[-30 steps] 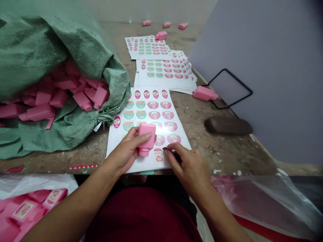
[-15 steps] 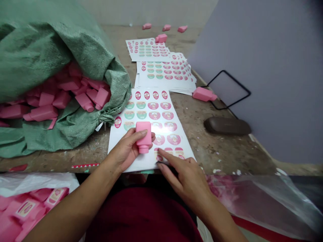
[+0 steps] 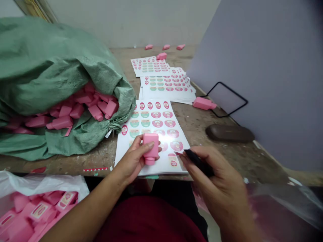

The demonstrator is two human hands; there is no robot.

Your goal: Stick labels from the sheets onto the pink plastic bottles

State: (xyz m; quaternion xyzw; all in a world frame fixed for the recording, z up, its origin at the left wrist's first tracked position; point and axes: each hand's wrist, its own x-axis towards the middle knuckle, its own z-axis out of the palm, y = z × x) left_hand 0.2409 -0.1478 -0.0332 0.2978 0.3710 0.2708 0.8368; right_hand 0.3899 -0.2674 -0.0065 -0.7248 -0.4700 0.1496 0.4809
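Note:
In my left hand [image 3: 135,156], fingers and thumb wrap a small pink plastic bottle [image 3: 150,146], its neck pointing toward me. It is over a white sheet of stickers [image 3: 148,169], printed with pink and green labels. My right hand [image 3: 214,178] grips a black tool with a pointed tip [image 3: 199,163]; its exact kind is unclear. A small pink piece, perhaps a sticker's edge, shows by the tool's tip at the sheet's right edge. One cream and pink sticker [image 3: 173,160] lies on the sheet just left of the tip.
A green woven sack [image 3: 75,67] full of pink bottles stands at left. Below it, a white plastic bag [image 3: 50,179] holds labelled bottles. More sticker sheets [image 3: 164,95] lie behind. At right are a loose pink bottle [image 3: 202,103], a brown case [image 3: 229,133] and a black wire frame [image 3: 233,85].
My right hand has moved right from the lower stickers, and its black tool now shows clearly. My left hand keeps hold of the bottle. The camera view has tilted up slightly.

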